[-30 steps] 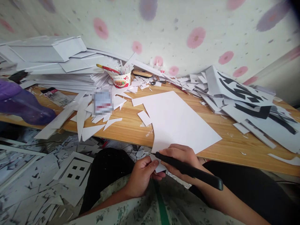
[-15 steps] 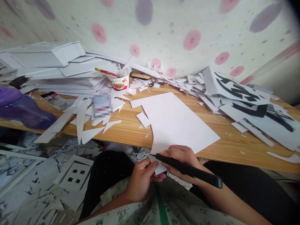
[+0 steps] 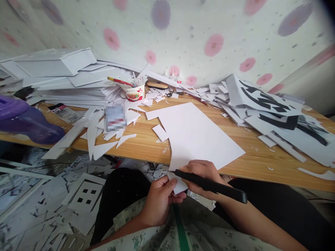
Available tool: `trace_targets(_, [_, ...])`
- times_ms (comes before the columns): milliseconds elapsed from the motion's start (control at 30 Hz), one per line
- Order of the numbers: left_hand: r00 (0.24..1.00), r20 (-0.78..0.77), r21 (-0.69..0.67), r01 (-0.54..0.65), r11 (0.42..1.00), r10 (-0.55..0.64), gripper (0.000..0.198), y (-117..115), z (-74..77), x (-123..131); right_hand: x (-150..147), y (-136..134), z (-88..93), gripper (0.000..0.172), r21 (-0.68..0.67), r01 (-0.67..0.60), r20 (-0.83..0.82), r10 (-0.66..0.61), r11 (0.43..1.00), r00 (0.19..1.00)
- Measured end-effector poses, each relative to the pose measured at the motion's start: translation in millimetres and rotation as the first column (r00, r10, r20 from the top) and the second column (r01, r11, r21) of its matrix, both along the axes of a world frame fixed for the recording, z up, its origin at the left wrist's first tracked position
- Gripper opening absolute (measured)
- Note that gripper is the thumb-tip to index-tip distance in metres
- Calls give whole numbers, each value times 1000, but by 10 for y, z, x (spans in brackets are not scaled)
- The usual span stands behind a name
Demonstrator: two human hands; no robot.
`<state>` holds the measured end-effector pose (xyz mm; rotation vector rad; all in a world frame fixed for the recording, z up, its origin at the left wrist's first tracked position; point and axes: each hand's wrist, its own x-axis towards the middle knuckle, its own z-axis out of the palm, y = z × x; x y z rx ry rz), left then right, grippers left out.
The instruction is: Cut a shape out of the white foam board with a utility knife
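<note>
A large white board sheet point(image 3: 199, 136) lies on the desk and juts over its front edge toward my lap. My left hand point(image 3: 162, 195) pinches the sheet's near corner, thumb on top and fingers underneath. In my right hand point(image 3: 201, 174) is a black craft knife point(image 3: 217, 186), held like a pen with its handle slanting back to the right. Its thin tip touches or hovers just over the sheet's left edge, close above my left thumb; contact is hard to tell. A small white offcut point(image 3: 160, 132) rests against the sheet's left side.
White board pieces point(image 3: 60, 66) are stacked at the back left, near a purple bottle point(image 3: 34, 122) and a paper cup point(image 3: 134, 92) of strips. Scissors point(image 3: 175, 94) lie at the back. Black-marked scraps point(image 3: 272, 104) pile up on the right. Scraps cover the floor.
The knife handle's rear end has risen slightly and shifted a little left. Both hands keep their grips, and the sheet stays in place. The view has shifted slightly.
</note>
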<state>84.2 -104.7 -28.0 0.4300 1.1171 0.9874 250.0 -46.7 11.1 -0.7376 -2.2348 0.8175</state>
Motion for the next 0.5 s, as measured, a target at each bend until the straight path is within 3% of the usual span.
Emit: trace_targets(500, [1000,20,-14,14,1000,-13,40,-2,27,-3,28,-24,-52,10,47,29,-16,-28,998,999])
